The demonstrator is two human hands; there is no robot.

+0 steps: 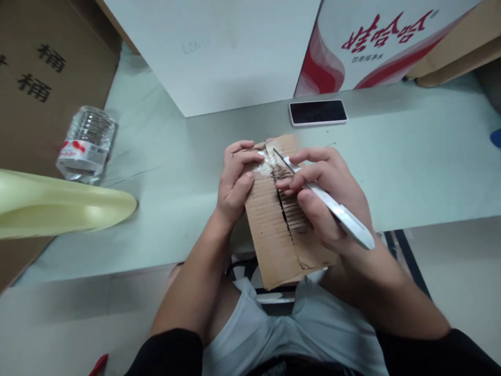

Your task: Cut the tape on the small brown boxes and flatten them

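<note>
Over at the far left stood a brown carton (23, 136) with big black characters, and in front of it a smooth pale-yellow object (70, 209) poked in from the edge. Next along, a clear plastic bottle (88, 143) with a red-and-white label lay on the pale green table (410, 156). Then came the left hand (237, 183), and it had a proper grip: fingers curled over the upper left edge of the cardboard piece (270, 240), thumb pressed on its face. That cardboard was right in the middle, tilted over the table's near edge above the lap, a dark ragged slit down its face and shiny clear tape (264, 164) near its top. Behind it rose a white carton (289, 47), a phone (318, 112) lying at its foot. And the right hand (332, 188)! Fingers wrapped around a white-handled knife (340, 211), blade angled at the taped end; whether the tip touched, you couldn't tell. Far right, a blue object (496, 138) peeked in.
</note>
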